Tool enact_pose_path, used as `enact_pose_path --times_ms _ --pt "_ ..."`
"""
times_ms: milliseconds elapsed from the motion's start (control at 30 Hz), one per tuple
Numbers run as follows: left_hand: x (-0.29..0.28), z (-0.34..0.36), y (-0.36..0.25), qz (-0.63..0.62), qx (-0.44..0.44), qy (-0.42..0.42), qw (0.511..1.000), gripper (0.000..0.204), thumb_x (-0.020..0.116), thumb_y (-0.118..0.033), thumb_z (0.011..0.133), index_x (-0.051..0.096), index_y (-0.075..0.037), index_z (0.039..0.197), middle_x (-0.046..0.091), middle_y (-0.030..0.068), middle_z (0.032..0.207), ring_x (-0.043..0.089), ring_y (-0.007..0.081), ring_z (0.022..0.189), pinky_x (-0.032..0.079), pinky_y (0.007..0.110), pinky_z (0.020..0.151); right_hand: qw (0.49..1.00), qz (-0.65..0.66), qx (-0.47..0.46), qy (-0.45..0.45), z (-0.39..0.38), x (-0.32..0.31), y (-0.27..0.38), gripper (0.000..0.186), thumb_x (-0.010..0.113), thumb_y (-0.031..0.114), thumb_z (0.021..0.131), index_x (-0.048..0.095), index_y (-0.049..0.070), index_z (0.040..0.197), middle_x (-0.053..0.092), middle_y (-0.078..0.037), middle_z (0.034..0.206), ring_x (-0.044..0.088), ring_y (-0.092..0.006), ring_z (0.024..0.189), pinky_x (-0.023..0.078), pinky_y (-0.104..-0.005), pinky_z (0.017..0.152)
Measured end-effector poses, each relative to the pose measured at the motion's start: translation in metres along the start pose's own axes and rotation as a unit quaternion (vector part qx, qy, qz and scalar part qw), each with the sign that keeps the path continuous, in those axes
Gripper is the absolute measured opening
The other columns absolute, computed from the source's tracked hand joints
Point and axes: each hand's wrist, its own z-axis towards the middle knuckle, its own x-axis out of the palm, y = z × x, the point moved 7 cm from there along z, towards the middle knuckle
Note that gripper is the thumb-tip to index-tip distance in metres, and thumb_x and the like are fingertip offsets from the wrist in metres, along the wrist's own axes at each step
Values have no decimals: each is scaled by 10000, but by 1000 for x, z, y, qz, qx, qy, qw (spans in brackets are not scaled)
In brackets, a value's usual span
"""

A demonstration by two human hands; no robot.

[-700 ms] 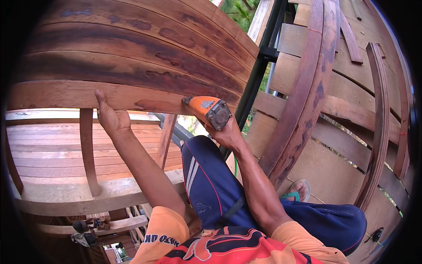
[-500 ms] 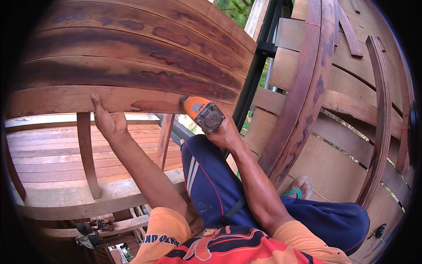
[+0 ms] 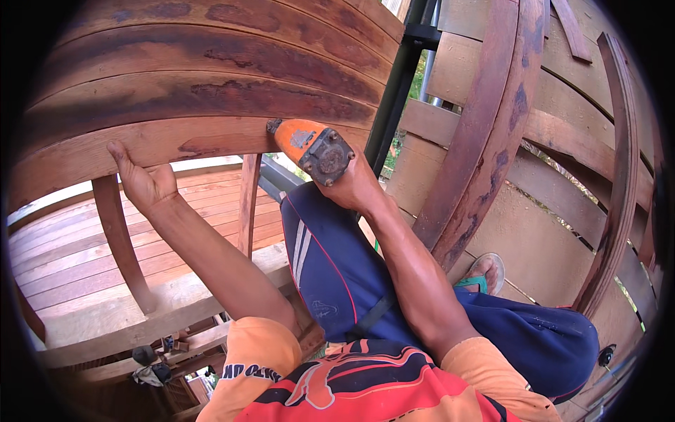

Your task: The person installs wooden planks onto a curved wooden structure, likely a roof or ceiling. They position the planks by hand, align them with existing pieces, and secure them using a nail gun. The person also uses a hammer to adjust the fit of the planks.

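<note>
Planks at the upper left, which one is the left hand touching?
The lowest plank: only it has the left hand on it; neither hand touches the planks above.

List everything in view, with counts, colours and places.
Power tool: one, orange, black, right hand
Edge board: one, brown, centre left
Stained boards: several, brown, upper left
Uprights: several, brown, below edge board
Slats: several, brown, left
Post: one, black, upper centre
Long planks: several, brown, right
Panels: several, tan, right
Sandal: one, green strap, lower right
Shirt: one, multicoloured, bottom
Trousers: one, blue, lower centre
Left hand: one, bare, on edge board
Right hand: one, bare, around power tool
</note>
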Motion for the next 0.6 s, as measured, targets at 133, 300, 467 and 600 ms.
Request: enact_pose_path --times_ms 133,300,467,600 --pt "1 -6 -2 11 -4 -26 1000 547 675 -330 909 503 -47 1343 566 108 1342 518 279 1252 361 502 1123 1000 10 -13 -4 0 1 1 358 672 79 794 624 3 1140 692 -166 1033 665 -295 946 519 -359 864" --pt "2 -1 -2 2 6 20 1000 592 679 -328 907 461 -36 1374 549 113 1355 507 276 1262 366 496 1120 997 48 -47 -31 -5 -8 12 320 666 73 787 650 16 1102 711 -171 976 693 -303 910 528 -364 818" --pt "6 -1 1 6 7 27 1000 609 692 -335 893 463 -42 1376 549 109 1364 503 278 1271 353 507 1128 999 37 -16 -10 -9 -7 -4 329 674 81 784 646 17 1106 708 -173 979 690 -300 915 526 -362 823" --pt "-2 -1 0 9 8 10 1000 617 709 -352 876 483 -51 1365 569 92 1345 512 272 1261 356 508 1123 998 51 -29 -20 -12 -3 2 326 678 84 783 644 15 1099 709 -171 976 690 -299 911 528 -365 823"
